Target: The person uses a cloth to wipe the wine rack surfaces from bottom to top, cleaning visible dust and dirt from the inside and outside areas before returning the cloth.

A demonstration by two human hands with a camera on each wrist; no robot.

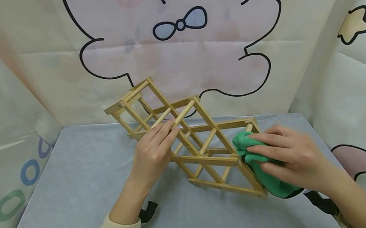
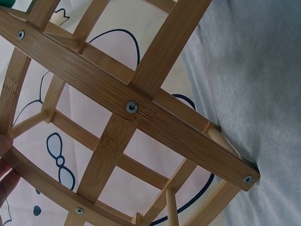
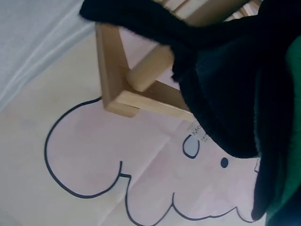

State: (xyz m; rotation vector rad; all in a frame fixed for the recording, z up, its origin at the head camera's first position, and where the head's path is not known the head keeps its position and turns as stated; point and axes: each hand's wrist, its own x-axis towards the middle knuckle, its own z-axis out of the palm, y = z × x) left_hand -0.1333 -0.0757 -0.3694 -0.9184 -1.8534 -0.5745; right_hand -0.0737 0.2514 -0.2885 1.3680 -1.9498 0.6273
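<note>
A wooden lattice rack [image 1: 217,159] of slats and round rods stands tilted over the blue-grey cloth-covered table. My left hand [image 1: 155,153] grips a rod near its middle, and its fingertips [image 2: 6,184] show at the edge of the left wrist view. In my right hand [image 1: 294,151] is a bunched green cloth [image 1: 272,181] with a dark underside, held against the rack's right end. The right wrist view has the dark side of the cloth [image 3: 221,89] hanging across a rod and a corner of the rack [image 3: 110,70]. Screw heads dot the slats [image 2: 174,134].
The table [image 1: 88,178] carries a pale blue cover. Behind the rack rises a back sheet [image 1: 226,70] printed with a cartoon animal and a bow tie. Printed side sheets [image 1: 0,132] flank the table left and right. Dark straps [image 1: 147,212] hang from both wrists.
</note>
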